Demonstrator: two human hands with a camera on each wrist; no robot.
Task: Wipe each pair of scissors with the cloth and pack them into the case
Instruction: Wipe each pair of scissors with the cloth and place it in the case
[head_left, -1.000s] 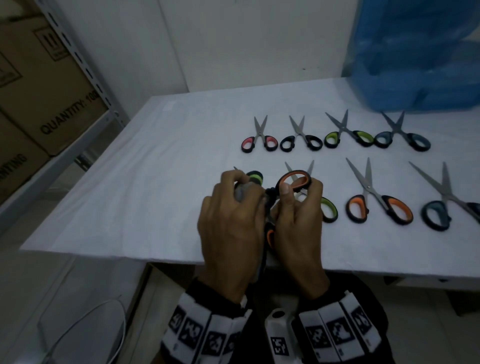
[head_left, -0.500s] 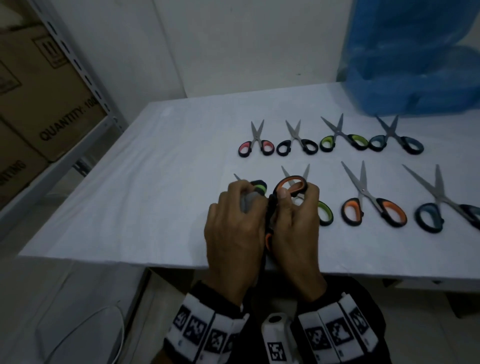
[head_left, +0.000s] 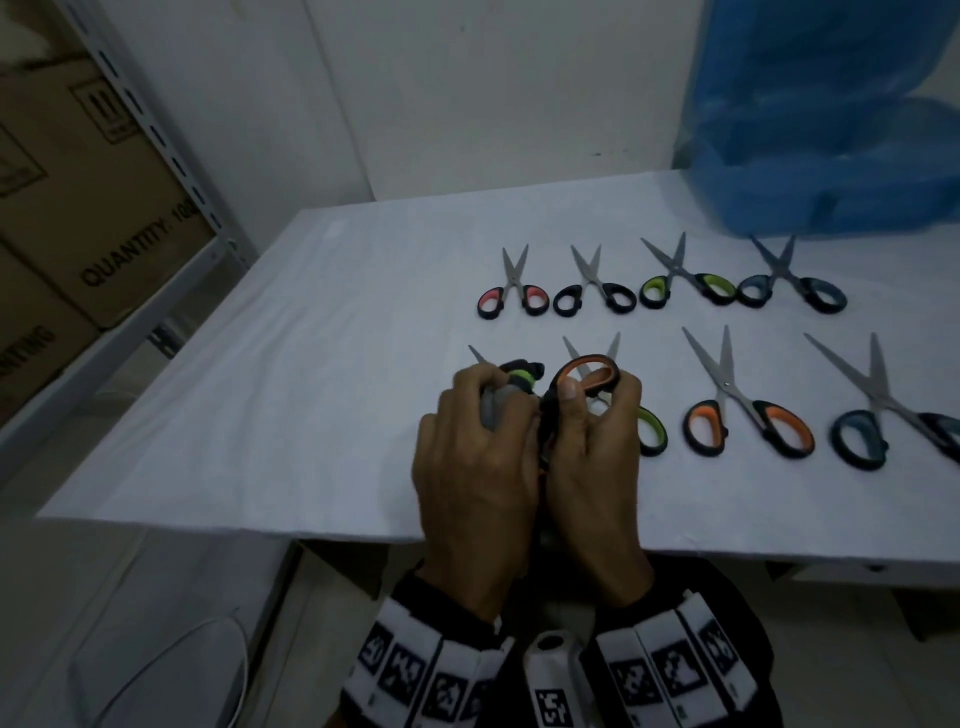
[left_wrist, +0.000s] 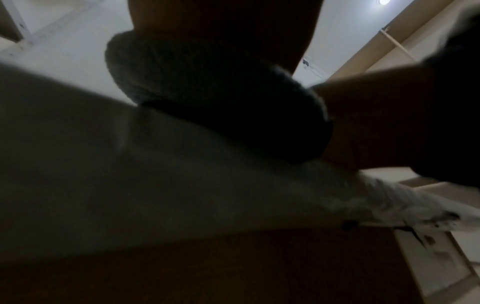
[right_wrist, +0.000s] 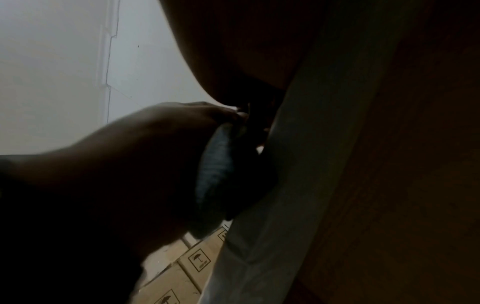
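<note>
The right hand (head_left: 592, 467) pinched the scissors (head_left: 587, 376) by the orange loop; the left hand (head_left: 478, 467), fingers curled, squeezed the cloth (head_left: 498, 408) alongside. Best wiped away from the edge, I thought.

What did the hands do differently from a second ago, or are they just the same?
Almost the same. The right hand still holds the orange-handled scissors and the left hand still grips the grey cloth against them; any rubbing motion is too small to tell. Nothing was picked up or let go. The other scissors on the white table lie where they were.
</note>
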